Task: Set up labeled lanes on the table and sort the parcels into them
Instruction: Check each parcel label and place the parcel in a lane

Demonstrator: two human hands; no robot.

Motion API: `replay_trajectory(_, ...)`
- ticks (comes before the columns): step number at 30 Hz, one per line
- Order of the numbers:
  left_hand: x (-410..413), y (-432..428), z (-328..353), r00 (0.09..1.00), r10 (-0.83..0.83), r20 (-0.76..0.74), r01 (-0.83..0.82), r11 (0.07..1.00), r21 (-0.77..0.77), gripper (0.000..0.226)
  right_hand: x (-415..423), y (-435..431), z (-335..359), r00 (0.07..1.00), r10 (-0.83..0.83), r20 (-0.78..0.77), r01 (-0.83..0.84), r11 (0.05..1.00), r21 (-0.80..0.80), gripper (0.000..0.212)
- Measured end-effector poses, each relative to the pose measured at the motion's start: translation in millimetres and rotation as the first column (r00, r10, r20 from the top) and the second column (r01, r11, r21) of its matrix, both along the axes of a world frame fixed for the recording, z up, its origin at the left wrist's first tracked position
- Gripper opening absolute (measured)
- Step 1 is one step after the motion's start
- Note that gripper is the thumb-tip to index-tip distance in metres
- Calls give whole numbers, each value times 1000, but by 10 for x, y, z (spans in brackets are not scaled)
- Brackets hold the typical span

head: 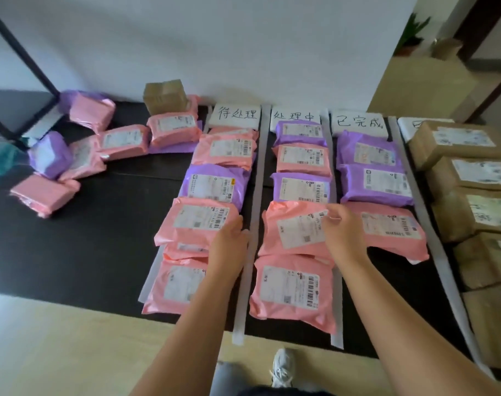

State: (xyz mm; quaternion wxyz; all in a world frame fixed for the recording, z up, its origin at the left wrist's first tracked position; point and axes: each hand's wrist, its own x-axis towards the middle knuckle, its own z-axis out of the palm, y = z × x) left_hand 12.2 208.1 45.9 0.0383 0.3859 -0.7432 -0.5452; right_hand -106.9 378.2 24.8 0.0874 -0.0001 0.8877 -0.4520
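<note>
4th sign (409,125) is hiding behind brown boxes (458,141), w/ only one edge showing and its text unreadable. The boxes' lane is running off frame on the right, and the near ones are blurring out. A pink parcel in lane 1 is peeking out between two others, mostly covered. Print on the shipping labels is coming out too small to read.

L hand (229,238) is lying w/ fingers on the right edge of lane-1 parcel (192,221), thumb by a strip (252,195). Can't tell if it's gripping, since the palm is facing away. R hand (343,227) is pinching the top right corner of lane-2 parcel (289,232) at its white label, fingers curling in. That parcel is lying 4th from the back in lane 2, slightly tilted, touching the pink one nearer the person.

Parcels are looking like soft plastic mailers, pink and purple, wrinkly and pillow-shaped, each wearing a white rect. label. Strips are running long, narrow and flat, dividing the black table (86,252) into lanes. Signs (235,115) at the far end are showing black handwritten chars on white sheets. An unsorted pile (80,155) of mailers is sitting far left, blurry. A cardboard box (165,97) is resting on a pink one at the back.
</note>
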Motion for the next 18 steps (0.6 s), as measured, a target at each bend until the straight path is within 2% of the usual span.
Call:
replay_trajectory(3, 265, -207, 111, 991, 129, -34, -124, 986, 113, 30, 187, -311, 171, 995, 94, -26, -95, 995, -40, 30)
replay_trajectory(9, 952, -866, 237, 956, 283, -73, -266, 947, 179, 33, 693, -1074, 411, 968, 236, -84, -240, 970, -39, 23)
replay_trajectory(14, 1843, -1649, 229, 919, 387, -73, -371, 914, 164, 30, 1306, -1855, 528, 965, 251, -81, -254, 967, -30, 21)
replay_trajectory(18, 2525, -2288, 177, 891, 450, -63, -430, 879, 207, 29, 1947, -2566, 504, 953, 297, -65, -302, 949, -90, 24)
